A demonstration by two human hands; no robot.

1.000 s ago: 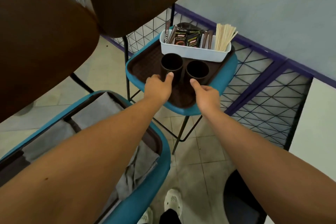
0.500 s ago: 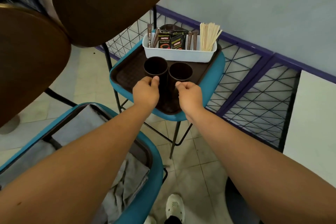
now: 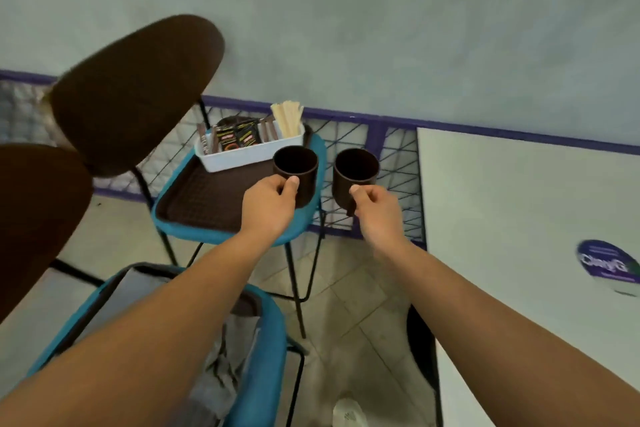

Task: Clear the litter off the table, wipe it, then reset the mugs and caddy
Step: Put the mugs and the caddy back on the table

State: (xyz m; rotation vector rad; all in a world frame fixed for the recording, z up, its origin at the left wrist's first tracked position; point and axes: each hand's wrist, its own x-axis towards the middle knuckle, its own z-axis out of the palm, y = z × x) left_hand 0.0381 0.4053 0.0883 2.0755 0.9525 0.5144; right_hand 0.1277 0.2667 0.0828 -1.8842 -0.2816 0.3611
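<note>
My left hand [image 3: 268,206] grips the handle of a dark brown mug [image 3: 297,172], held above the right end of the brown tray [image 3: 204,199]. My right hand [image 3: 375,210] grips the handle of a second dark brown mug [image 3: 356,172], held in the air to the right of the chair, over the floor. A white caddy [image 3: 247,154] with sachets and wooden stirrers stands at the far end of the tray. The white table [image 3: 519,218] lies to the right.
The tray rests on a blue chair seat [image 3: 294,230] with a brown backrest [image 3: 135,90]. A nearer blue chair [image 3: 256,374] holds another tray with a grey cloth [image 3: 221,374]. A purple wire fence [image 3: 391,156] runs along the wall. A round sticker [image 3: 607,267] marks the table.
Both hands closed on the mug handles and lifted the mugs off the tray, carrying them to the right. My view swung right and up, bringing the white table into sight.
</note>
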